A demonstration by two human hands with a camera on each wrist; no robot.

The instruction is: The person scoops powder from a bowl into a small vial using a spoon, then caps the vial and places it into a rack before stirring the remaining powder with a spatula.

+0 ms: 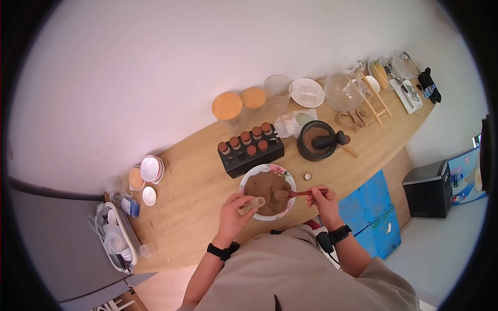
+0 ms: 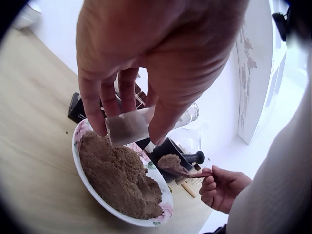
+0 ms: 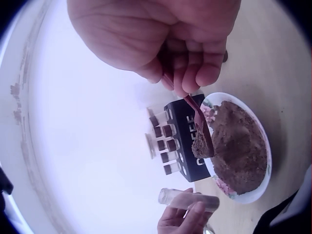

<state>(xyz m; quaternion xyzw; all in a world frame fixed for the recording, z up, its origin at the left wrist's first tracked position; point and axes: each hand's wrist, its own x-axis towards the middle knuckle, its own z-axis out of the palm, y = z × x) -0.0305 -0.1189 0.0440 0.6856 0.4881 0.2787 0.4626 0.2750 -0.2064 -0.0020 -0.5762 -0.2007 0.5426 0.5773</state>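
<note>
A floral-rimmed bowl [image 1: 287, 179] heaped with brown powder [image 1: 265, 187] sits at the counter's front edge. My left hand [image 1: 234, 212] grips a small clear jar [image 1: 252, 205], tilted with its mouth over the bowl; in the left wrist view the jar [image 2: 127, 127] hangs just above the powder [image 2: 119, 178]. My right hand [image 1: 324, 199] pinches a red-brown spoon [image 1: 298, 194] heaped with powder, its bowl [image 3: 202, 144] held over the bowl's rim [image 3: 243, 197]. The spoon [image 2: 178, 165] is a short way from the jar's mouth. The jar [image 3: 187, 198] also shows in the right wrist view.
A black rack of brown-capped spice jars [image 1: 250, 149] stands behind the bowl. A dark mortar with pestle [image 1: 317, 139] sits to its right, with a small cap [image 1: 307, 176] near it. Lidded jars [image 1: 227, 106], glassware and dish racks line the wall; small bowls [image 1: 150, 170] lie left.
</note>
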